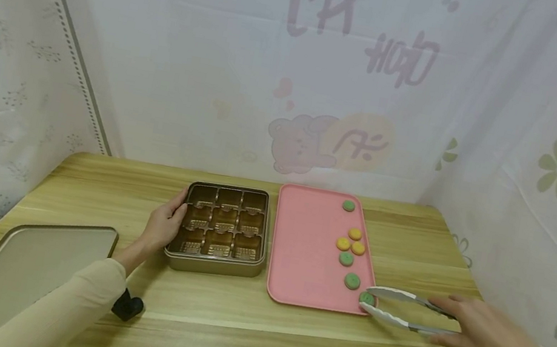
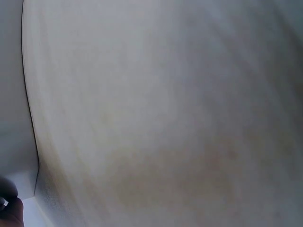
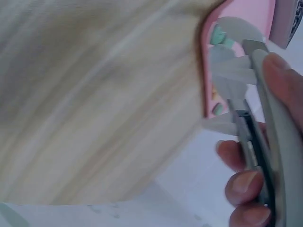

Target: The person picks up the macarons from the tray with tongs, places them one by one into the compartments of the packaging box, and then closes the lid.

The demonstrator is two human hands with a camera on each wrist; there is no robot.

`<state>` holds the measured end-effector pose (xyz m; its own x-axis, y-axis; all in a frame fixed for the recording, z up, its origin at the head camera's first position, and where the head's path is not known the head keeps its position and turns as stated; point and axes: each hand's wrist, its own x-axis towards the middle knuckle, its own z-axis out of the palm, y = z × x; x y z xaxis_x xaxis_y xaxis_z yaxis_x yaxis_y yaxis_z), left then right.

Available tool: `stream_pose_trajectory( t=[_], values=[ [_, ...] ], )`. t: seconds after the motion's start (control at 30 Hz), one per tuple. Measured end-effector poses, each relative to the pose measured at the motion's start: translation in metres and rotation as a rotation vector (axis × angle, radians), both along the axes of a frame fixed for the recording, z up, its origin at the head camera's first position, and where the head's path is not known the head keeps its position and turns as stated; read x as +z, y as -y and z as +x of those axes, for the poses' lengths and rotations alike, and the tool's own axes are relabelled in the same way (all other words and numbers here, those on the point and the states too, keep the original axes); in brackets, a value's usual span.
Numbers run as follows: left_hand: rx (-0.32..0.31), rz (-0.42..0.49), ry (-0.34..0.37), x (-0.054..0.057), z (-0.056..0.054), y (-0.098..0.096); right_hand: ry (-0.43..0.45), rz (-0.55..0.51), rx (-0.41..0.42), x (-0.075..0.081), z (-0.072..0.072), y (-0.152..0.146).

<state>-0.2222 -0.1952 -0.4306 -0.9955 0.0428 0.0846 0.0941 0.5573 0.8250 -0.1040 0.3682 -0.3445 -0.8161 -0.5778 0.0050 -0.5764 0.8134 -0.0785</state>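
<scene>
My left hand (image 1: 162, 226) holds the left side of a gold tin box (image 1: 215, 266), its thumb at the rim. A clear brown insert (image 1: 224, 220) splits the box into several compartments. In my right hand (image 1: 479, 330) is a pair of tongs (image 1: 415, 328), gripped by the handles. The tong tips stand on both sides of a green round cookie (image 1: 367, 299) at the near right corner of a pink tray (image 1: 306, 252). In the right wrist view, fingers (image 3: 246, 184) curl round the tongs, whose heads reach over the tray's rim.
On the tray's right side lie several more cookies, such as a yellow cookie (image 1: 343, 244) and a green cookie (image 1: 352, 281). A flat gold lid (image 1: 35, 274) rests at the table's left. Printed cloth (image 1: 208, 63) hangs behind the wooden table (image 1: 207, 333).
</scene>
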Motion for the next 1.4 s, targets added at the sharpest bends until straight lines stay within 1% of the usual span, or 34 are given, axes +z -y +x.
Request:
stream_pose_trajectory(
  t=[0.1, 0.3, 0.5, 0.7, 0.93, 1.0, 1.17, 1.3, 1.4],
  values=[
    [0.001, 0.005, 0.003, 0.000, 0.000, 0.000, 0.051, 0.026, -0.001, 0.006, -0.002, 0.005],
    [0.013, 0.012, -0.010, 0.001, 0.000, -0.002, 0.047, 0.045, 0.005, 0.009, -0.004, 0.010],
    [-0.001, 0.021, -0.011, 0.001, 0.000, 0.000, 0.020, 0.043, 0.006, 0.007, -0.003, 0.012],
    [0.010, 0.017, -0.008, 0.000, -0.002, 0.001, -0.007, 0.011, 0.025, 0.004, -0.003, 0.009],
    [0.014, 0.016, -0.014, 0.002, -0.002, 0.000, -0.026, -0.062, 0.049, 0.005, -0.007, 0.007],
    [0.018, 0.020, -0.015, 0.002, -0.002, 0.000, -0.058, -0.073, 0.040, 0.006, -0.009, 0.009],
    [0.018, 0.035, -0.016, 0.002, -0.001, 0.000, -0.132, -0.104, 0.003, 0.008, -0.018, 0.028],
    [0.010, 0.047, -0.020, 0.001, 0.000, -0.001, -0.136, -0.172, 0.026, 0.008, -0.030, 0.054],
    [0.007, 0.052, -0.016, -0.001, 0.001, -0.001, -0.091, -0.217, 0.042, 0.009, -0.039, 0.077]
  ],
)
